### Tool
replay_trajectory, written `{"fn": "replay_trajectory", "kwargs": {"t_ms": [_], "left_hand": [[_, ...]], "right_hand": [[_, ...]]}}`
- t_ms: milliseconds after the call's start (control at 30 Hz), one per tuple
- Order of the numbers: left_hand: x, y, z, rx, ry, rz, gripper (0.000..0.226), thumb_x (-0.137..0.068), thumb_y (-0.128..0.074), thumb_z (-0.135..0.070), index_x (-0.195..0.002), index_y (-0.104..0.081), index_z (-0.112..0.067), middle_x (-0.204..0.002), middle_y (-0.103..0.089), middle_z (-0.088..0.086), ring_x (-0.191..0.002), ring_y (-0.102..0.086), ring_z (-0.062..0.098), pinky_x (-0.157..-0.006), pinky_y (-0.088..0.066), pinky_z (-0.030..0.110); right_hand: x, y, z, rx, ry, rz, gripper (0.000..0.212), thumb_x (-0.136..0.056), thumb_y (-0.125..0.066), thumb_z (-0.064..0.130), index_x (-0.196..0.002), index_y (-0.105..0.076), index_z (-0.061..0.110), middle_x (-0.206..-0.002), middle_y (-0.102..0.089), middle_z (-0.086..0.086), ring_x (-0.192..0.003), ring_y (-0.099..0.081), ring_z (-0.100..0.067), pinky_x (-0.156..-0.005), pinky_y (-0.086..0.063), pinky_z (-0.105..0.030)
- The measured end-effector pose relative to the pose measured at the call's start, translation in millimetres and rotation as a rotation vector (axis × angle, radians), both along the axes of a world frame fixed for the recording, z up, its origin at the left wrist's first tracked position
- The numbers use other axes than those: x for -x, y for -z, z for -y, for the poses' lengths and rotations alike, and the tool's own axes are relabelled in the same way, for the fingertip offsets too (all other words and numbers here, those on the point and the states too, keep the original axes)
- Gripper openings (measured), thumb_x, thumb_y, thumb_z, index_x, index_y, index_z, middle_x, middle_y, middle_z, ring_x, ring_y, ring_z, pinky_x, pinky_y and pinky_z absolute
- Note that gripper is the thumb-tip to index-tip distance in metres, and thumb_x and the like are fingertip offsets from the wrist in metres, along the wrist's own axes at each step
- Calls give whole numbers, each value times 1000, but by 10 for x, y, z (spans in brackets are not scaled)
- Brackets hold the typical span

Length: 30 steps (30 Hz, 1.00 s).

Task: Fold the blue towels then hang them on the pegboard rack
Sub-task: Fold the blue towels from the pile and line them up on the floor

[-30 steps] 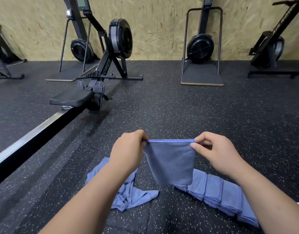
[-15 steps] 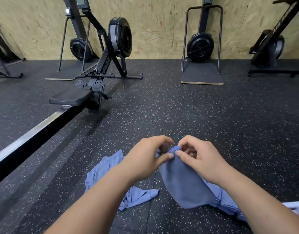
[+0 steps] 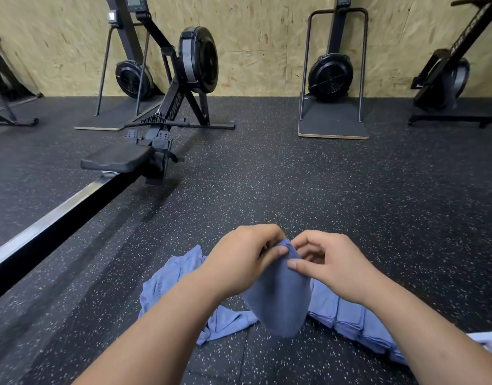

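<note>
Fold stage, approx. mid-way: left grip (image 3: pixel 239 262) & right grip (image 3: pixel 331 268) each pinched on held towel (image 3: pixel 278 301); folded row (image 3: pixel 347 315) done, loose heap (image 3: pixel 170 284) & hanging remain.

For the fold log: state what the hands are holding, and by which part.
The left hand and right hand both pinch one blue towel at its bunched top edge, the two grips close together. The rest of it hangs down.

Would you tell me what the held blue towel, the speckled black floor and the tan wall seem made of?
Held blue towel: matte cloth, possibly microfibre; drapes limply. Speckled black floor: apparently matte rubber, pale flecks. Tan wall: seemingly raw strand board, pressed flakes visible.
</note>
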<state>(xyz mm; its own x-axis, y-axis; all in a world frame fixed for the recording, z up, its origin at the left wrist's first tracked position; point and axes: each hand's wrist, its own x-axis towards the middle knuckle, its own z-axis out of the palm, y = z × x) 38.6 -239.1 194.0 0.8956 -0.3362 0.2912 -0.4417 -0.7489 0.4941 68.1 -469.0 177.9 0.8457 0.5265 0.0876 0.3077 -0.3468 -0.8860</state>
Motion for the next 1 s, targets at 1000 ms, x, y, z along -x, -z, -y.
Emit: {"fn": "replay_trajectory", "kwargs": {"t_ms": [1000], "left_hand": [[-179, -40, -499, 496, -613, 58, 4, -111, -51, -36, -111, -55, -37, -88, -68, -15, -81, -60, -5, -70, -41, 18]], "right_hand": [[-387, 56, 598, 379, 489, 122, 14, -83, -88, 37, -76, -75, 35, -69, -70, 19, -65, -65, -8, -67, -53, -31]]}}
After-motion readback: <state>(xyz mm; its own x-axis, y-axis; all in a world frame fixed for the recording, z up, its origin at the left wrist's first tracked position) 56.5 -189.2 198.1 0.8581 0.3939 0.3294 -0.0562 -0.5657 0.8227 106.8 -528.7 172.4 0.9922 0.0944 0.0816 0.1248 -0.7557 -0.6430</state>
